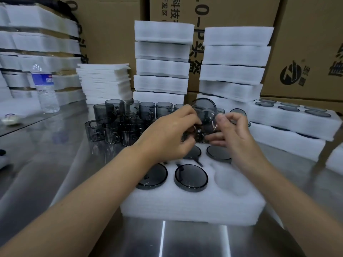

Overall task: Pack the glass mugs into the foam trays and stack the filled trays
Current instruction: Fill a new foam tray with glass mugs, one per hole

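Steel worktable at the near edge carries a white foam tray; dark glass mugs sit sunk in four visible pockets, flat round faces up, while the front right pocket lies bare; a further pocket under the left wrist cannot be seen. Above the tray's far side, the left hand curls its fingers round one smoky held mug, and the right hand pinches its other side between thumb and fingertips, so both hands grasp the same glass. That mug is tilted, its long axis leaning away from the camera, with one round end turned up and towards the viewer; the fingers hide its handle, so its heading cannot be told. From the grip, the bare pocket lies below, nearer the camera and slightly to the right, closer to the right hand; seating the mug would likely mean bringing its axis upright and lining the handle up with the pocket's slot. Loose mugs wait beyond on the left.
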The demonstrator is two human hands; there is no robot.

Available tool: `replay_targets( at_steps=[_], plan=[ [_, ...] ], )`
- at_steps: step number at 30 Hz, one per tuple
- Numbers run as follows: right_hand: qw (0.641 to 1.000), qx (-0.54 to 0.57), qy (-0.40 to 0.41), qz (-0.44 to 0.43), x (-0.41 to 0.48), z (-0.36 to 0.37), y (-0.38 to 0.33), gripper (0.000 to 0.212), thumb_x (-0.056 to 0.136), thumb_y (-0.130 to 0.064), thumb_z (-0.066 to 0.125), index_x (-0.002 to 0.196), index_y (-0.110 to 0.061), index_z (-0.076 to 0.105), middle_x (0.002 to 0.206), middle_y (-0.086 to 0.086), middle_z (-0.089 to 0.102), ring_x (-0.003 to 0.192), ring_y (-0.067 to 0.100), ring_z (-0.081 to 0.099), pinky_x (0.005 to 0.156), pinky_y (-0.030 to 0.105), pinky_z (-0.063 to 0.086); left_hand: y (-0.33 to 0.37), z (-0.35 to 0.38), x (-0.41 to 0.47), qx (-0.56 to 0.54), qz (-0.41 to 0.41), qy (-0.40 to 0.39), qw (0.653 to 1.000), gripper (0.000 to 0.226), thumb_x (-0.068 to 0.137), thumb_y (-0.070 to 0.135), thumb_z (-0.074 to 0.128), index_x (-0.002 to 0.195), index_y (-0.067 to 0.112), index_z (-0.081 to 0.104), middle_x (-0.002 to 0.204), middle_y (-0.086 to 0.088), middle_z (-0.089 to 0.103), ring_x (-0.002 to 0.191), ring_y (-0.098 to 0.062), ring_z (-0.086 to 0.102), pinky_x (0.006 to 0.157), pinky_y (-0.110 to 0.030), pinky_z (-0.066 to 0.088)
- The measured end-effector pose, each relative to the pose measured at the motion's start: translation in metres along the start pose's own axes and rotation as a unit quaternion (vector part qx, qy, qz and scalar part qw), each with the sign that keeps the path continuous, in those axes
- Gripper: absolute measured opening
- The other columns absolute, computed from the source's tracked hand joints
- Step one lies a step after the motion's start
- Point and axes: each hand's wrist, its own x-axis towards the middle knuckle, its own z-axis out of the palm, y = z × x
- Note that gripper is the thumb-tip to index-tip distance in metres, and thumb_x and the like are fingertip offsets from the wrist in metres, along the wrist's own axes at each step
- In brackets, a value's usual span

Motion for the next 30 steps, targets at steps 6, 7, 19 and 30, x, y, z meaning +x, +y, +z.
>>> replay_targets(
  at_steps=[6,7,19,30],
  plan=[
    [0.996,0.067,0.033,0.039,0.004,-0.005,0.004,0.021,0.089,-0.028,0.063,0.102,-0.025,0.046,0.063,-0.01,0.067,0.059,0.01,0.064,0.059,0.025,0.054,0.002,0.0,-0.004,-0.036,0.001,-0.008,0.999,0.019,0.079,0.011,0.057,0.095,0.007,0.065,0.114,-0.002,0.055,0.073,-0.023,0.062,0.063,-0.042,0.053],
    [0.995,0.084,0.037,0.049,0.005,-0.005,0.003,0.02,0.09,-0.023,0.063,0.102,-0.023,0.047,0.065,-0.004,0.067,0.059,0.013,0.065,0.058,0.025,0.055,0.002,-0.001,-0.005,-0.059,-0.013,-0.007,0.998,0.022,0.079,0.014,0.056,0.099,0.01,0.064,0.118,0.002,0.052,0.075,-0.018,0.062,0.065,-0.041,0.053],
    [0.979,0.181,0.03,0.092,0.005,-0.008,-0.001,0.044,0.066,-0.031,0.068,0.105,-0.014,0.054,0.085,0.015,0.07,0.07,0.023,0.072,0.062,0.028,0.056,-0.007,0.002,-0.008,-0.1,-0.089,-0.045,0.99,0.09,0.063,0.053,0.08,0.136,0.043,0.03,0.128,0.023,0.029,0.089,0.0,0.056,0.071,-0.032,0.054],
    [0.978,0.189,0.012,0.083,0.004,-0.009,-0.001,0.04,0.065,-0.023,0.067,0.102,-0.015,0.055,0.082,0.006,0.071,0.072,0.02,0.071,0.068,0.028,0.058,-0.012,0.004,-0.009,-0.12,-0.093,-0.016,0.988,0.084,0.065,0.045,0.081,0.135,0.042,0.035,0.122,0.025,0.038,0.092,0.0,0.055,0.071,-0.03,0.053]
  ],
)
